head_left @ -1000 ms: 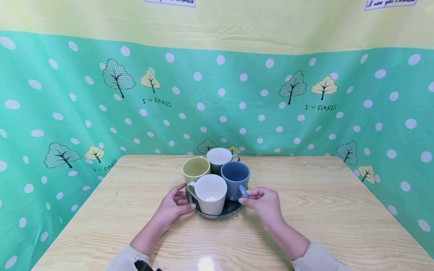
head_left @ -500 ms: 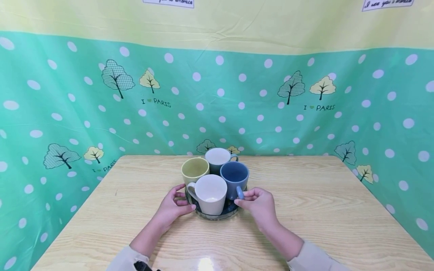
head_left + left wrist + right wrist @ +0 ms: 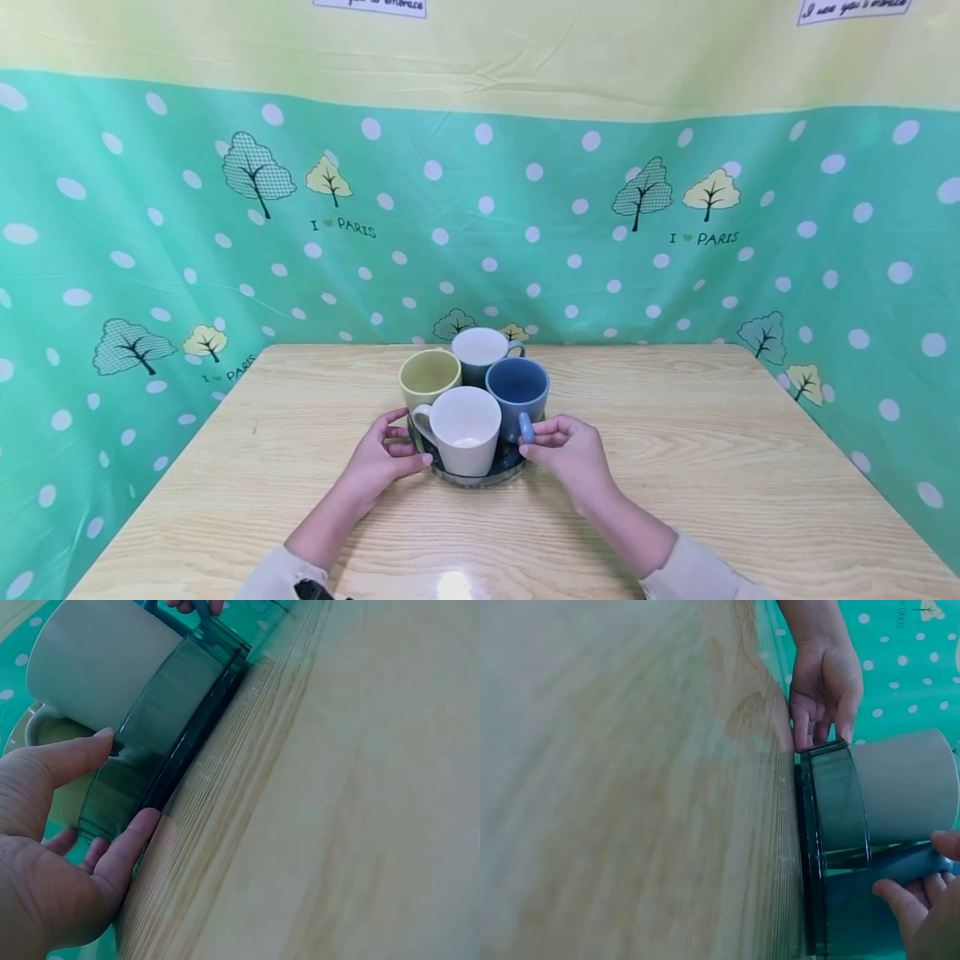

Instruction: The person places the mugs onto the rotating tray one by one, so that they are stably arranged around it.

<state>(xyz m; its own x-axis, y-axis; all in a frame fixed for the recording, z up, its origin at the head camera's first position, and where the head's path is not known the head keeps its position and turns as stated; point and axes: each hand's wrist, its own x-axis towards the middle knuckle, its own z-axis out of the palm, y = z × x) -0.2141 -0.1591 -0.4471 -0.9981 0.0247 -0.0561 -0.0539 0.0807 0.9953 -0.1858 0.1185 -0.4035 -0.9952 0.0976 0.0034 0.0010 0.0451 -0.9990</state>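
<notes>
A round dark see-through tray (image 3: 480,481) with a raised wall holds several mugs. The white mug (image 3: 467,433) stands at its front, handle to the left. The yellow-green mug (image 3: 429,387) is behind it on the left. To the right is the blue mug (image 3: 517,392), its handle turned toward the front. At the back stands a mug with a white inside (image 3: 480,348) and a blue-green outside. My left hand (image 3: 378,462) grips the tray's left side, thumb at the rim and fingers along the wall. With thumb and fingers, my right hand (image 3: 573,458) pinches the blue mug's handle (image 3: 527,428).
The tray stands on a light wooden table (image 3: 675,417), toward its far edge. A green and yellow patterned cloth (image 3: 487,217) hangs behind the table and along both sides.
The blue mug's handle has turned left, toward the front, and my right hand has shifted left with it. My left hand has stayed at the tray.
</notes>
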